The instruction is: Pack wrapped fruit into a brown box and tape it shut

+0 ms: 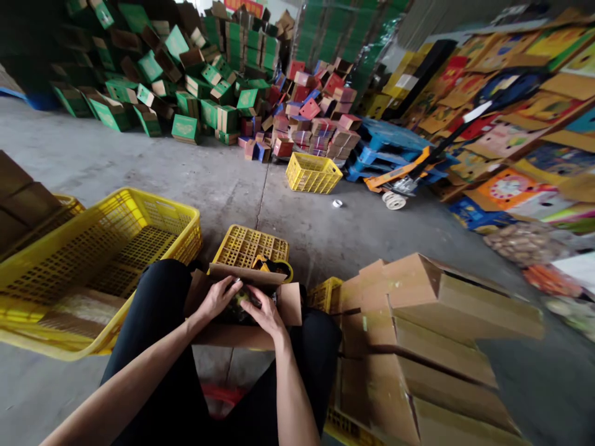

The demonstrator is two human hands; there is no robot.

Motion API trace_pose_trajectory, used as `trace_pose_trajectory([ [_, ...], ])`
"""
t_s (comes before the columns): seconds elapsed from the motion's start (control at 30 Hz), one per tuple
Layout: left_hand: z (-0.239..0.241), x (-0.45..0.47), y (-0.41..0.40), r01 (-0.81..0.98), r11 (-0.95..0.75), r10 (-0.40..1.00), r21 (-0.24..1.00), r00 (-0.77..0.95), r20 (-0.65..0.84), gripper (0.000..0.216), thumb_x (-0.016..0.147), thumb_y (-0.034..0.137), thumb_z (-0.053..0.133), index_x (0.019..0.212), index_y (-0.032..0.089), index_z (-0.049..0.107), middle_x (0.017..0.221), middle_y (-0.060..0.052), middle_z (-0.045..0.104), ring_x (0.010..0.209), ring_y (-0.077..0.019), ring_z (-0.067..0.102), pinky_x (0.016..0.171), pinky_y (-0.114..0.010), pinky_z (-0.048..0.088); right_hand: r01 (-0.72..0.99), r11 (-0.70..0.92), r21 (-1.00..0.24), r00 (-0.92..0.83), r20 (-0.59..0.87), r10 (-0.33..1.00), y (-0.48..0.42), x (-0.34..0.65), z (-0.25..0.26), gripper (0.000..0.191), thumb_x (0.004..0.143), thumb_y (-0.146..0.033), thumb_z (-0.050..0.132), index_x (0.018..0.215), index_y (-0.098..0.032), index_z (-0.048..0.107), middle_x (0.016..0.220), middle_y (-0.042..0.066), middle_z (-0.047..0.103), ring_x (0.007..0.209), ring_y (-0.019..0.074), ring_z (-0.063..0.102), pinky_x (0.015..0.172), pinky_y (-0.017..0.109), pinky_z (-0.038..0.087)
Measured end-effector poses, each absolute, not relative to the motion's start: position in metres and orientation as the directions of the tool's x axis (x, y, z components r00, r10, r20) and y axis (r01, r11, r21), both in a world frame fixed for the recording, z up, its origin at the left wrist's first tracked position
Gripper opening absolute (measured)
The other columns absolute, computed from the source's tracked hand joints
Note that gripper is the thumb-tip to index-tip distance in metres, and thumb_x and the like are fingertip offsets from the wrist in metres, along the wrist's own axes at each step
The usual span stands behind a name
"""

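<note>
An open cardboard box (pixel 246 334) rests on my lap between my knees, its flaps folded outward. My left hand (pixel 217 298) reaches into the box from the left, fingers curled down on its dark contents (pixel 242 302). My right hand (pixel 266 311) lies over the same contents from the right, fingers spread and pressing down. What the dark contents are I cannot make out. Just beyond the box stands an upturned yellow crate (pixel 251 246) with a tape dispenser (pixel 272 266) on it.
A large yellow crate (pixel 106 248) sits at my left, brown boxes (pixel 23 198) behind it. Stacked cardboard boxes (pixel 437 347) stand at my right. Farther off: a yellow basket (pixel 312 173), a pallet jack (pixel 404 179), blue pallets, heaps of green and red boxes, flat printed cartons.
</note>
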State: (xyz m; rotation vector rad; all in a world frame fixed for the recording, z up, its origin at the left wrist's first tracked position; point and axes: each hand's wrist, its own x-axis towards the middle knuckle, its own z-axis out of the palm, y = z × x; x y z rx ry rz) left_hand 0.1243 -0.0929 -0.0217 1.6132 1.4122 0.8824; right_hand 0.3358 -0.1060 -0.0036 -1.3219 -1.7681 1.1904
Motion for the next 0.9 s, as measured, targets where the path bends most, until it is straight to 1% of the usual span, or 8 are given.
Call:
trace_pose_trajectory([
  [0.1,-0.028,0.127,-0.089,0.376,0.011,0.986,0.927,0.149,-0.072,0.071,0.106,0.069,0.023,0.112,0.014,0.068,0.1,-0.01,0.077,0.083,-0.0237,0.075,0.065,-0.029,0.059,0.392,0.068,-0.917,-0.296,-0.056,0.953,-0.108,0.34,0.0,0.045,0.094,-0.05,0.069,0.13,-0.024,0.075,0.121,0.006,0.079,0.111,0.0263,0.076,0.098,0.038,0.061],
  [0.17,-0.033,0.125,-0.086,0.382,0.035,0.978,0.924,0.178,-0.11,0.072,0.108,0.065,0.018,0.119,0.013,0.066,0.106,-0.011,0.077,0.087,-0.0239,0.076,0.067,-0.03,0.06,0.423,0.042,-0.905,-0.232,-0.063,0.971,-0.107,0.345,-0.001,0.045,0.094,-0.048,0.067,0.129,-0.022,0.075,0.121,0.008,0.079,0.11,0.0279,0.076,0.098,0.041,0.061],
  [0.2,-0.035,0.123,-0.085,0.401,0.037,0.97,0.915,0.206,-0.129,0.068,0.108,0.063,0.023,0.12,0.013,0.066,0.107,-0.011,0.076,0.09,-0.0243,0.076,0.071,-0.031,0.061,0.443,0.03,-0.896,-0.193,-0.063,0.979,-0.106,0.349,-0.002,0.045,0.093,-0.047,0.067,0.129,-0.021,0.075,0.121,0.009,0.079,0.11,0.0287,0.076,0.098,0.042,0.061],
  [0.3,-0.044,0.12,-0.088,0.496,0.003,0.913,0.868,0.353,-0.204,0.042,0.106,0.052,0.052,0.115,0.014,0.069,0.106,-0.008,0.075,0.096,-0.0237,0.074,0.085,-0.038,0.061,0.506,0.005,-0.862,-0.098,-0.052,0.994,-0.103,0.358,-0.007,0.041,0.091,-0.041,0.068,0.126,-0.022,0.076,0.119,0.009,0.08,0.109,0.0293,0.076,0.098,0.042,0.061],
  [0.4,-0.053,0.123,-0.094,0.595,-0.06,0.814,0.801,0.494,-0.307,0.03,0.101,0.039,0.068,0.12,0.016,0.068,0.119,-0.008,0.071,0.105,-0.023,0.07,0.093,-0.044,0.06,0.574,0.0,-0.819,-0.053,-0.036,0.998,-0.104,0.367,-0.014,0.035,0.089,-0.035,0.068,0.121,-0.025,0.077,0.116,0.007,0.081,0.109,0.0292,0.076,0.1,0.042,0.059],
  [0.6,-0.062,0.13,-0.093,0.677,-0.161,0.697,0.718,0.593,-0.403,0.034,0.101,0.037,0.068,0.129,0.017,0.065,0.131,-0.01,0.066,0.112,-0.0248,0.068,0.095,-0.046,0.059,0.678,0.007,-0.735,0.017,0.025,1.0,-0.113,0.381,-0.033,0.037,0.089,-0.025,0.061,0.123,-0.021,0.075,0.125,0.013,0.077,0.12,0.0321,0.071,0.112,0.048,0.051],
  [0.77,-0.064,0.13,-0.093,0.69,-0.167,0.743,0.704,0.558,-0.37,0.035,0.101,0.037,0.067,0.131,0.018,0.064,0.134,-0.011,0.065,0.115,-0.0257,0.067,0.098,-0.047,0.058,0.696,0.057,-0.716,0.022,0.1,0.995,-0.114,0.38,-0.043,0.037,0.09,-0.028,0.059,0.122,-0.018,0.075,0.125,0.017,0.076,0.119,0.0339,0.07,0.11,0.051,0.053],
  [0.9,-0.064,0.133,-0.094,0.639,-0.14,0.774,0.756,0.546,-0.319,0.033,0.102,0.037,0.067,0.129,0.018,0.065,0.131,-0.01,0.066,0.113,-0.0248,0.068,0.096,-0.046,0.059,0.676,0.113,-0.728,0.018,0.17,0.985,-0.109,0.372,-0.038,0.037,0.095,-0.034,0.057,0.121,-0.016,0.075,0.126,0.019,0.074,0.122,0.0335,0.068,0.112,0.052,0.051],
])
